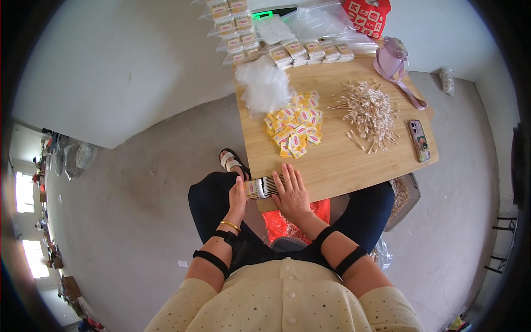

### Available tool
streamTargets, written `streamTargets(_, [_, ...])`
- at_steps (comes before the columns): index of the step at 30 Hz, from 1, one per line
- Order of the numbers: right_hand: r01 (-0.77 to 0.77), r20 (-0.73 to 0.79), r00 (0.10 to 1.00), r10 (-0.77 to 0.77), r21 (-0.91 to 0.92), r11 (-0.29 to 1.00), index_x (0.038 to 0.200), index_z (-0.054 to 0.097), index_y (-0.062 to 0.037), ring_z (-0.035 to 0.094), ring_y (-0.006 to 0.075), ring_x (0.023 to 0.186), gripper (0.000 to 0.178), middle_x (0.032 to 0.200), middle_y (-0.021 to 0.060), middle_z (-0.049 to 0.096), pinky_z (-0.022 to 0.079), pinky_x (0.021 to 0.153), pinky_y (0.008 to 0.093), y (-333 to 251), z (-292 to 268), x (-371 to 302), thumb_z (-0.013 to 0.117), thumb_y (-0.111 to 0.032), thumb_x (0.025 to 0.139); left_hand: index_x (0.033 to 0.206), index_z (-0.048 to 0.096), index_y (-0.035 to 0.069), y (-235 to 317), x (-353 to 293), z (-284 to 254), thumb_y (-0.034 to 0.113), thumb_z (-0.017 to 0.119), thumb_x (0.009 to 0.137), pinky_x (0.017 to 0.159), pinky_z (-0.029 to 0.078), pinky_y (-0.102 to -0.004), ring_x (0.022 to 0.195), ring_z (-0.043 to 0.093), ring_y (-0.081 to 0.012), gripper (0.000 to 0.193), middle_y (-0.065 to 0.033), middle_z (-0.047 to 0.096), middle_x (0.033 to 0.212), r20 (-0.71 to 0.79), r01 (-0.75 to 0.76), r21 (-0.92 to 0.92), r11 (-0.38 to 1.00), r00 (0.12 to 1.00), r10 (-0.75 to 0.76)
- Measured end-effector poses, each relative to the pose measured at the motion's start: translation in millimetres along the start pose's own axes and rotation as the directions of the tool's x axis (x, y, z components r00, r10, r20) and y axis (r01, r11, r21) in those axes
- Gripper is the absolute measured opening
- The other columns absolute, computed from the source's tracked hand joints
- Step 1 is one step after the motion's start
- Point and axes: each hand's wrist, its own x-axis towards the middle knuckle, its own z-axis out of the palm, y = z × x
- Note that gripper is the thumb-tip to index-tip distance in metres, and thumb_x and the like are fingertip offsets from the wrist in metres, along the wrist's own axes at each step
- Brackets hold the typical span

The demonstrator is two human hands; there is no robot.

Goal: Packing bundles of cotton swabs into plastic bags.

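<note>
At the table's near left corner, my left hand (238, 195) is closed round the end of a small clear packet with a yellow card (251, 188). Cotton swabs (269, 186) lie in a flat row beside the card, their white tips toward it. My right hand (293, 192) rests flat over the other end of the row, fingers stretched out and palm down, hiding part of the swabs. Farther back are a loose spread of yellow cards (296, 128) and a heap of loose cotton swabs (371, 110).
Clear plastic bags (264, 86) lie at the table's left edge. Filled swab packets (315, 51) line the back. A lilac bottle (391, 58) with a strap and a phone (419, 141) are at the right. Below the near edge hangs a red bag (271, 221).
</note>
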Motion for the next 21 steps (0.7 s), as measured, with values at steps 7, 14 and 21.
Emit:
streamTargets(7, [0.009, -0.005, 1.0, -0.009, 0.004, 1.0, 0.158, 0.028, -0.0091, 0.013, 0.0385, 0.155, 0.072, 0.165, 0.0209, 0.018, 0.013, 0.125, 0.0505, -0.5, -1.2, 1.2, 0.054, -0.037, 0.098, 0.09, 0.061, 0.011, 0.1, 0.0, -1.6, 0.067, 0.044, 0.1, 0.052, 0.036, -0.0245, 0.06, 0.05, -0.0083, 0.059, 0.0019, 0.058, 0.074, 0.033, -0.011, 0.003, 1.0, 0.999, 0.011])
streamTargets(14, [0.026, -0.004, 1.0, -0.026, -0.028, 0.999, 0.159, 0.029, -0.0135, 0.015, 0.0402, 0.154, 0.071, 0.166, 0.0172, 0.02, 0.014, 0.125, 0.0528, -1.0, -0.5, 0.6, 0.056, -0.038, 0.098, 0.095, 0.062, 0.01, 2.0, -1.5, 0.2, 0.066, 0.043, 0.1, 0.054, 0.038, -0.0244, 0.063, 0.053, -0.0082, 0.06, 0.0015, 0.059, 0.077, 0.037, 0.002, -0.033, 0.999, 0.999, -0.001])
streamTargets(21, [0.024, 0.0, 1.0, -0.024, -0.049, 0.999, 0.158, 0.03, -0.0149, 0.014, 0.0409, 0.154, 0.071, 0.166, 0.0154, 0.019, 0.013, 0.125, 0.054, -2.9, 1.5, 0.7, 0.055, -0.042, 0.098, 0.098, 0.063, 0.01, 2.0, 0.4, -0.7, 0.067, 0.043, 0.1, 0.055, 0.038, -0.0251, 0.063, 0.052, -0.0088, 0.061, 0.0012, 0.06, 0.078, 0.056, 0.069, -0.066, 0.995, 0.996, -0.066])
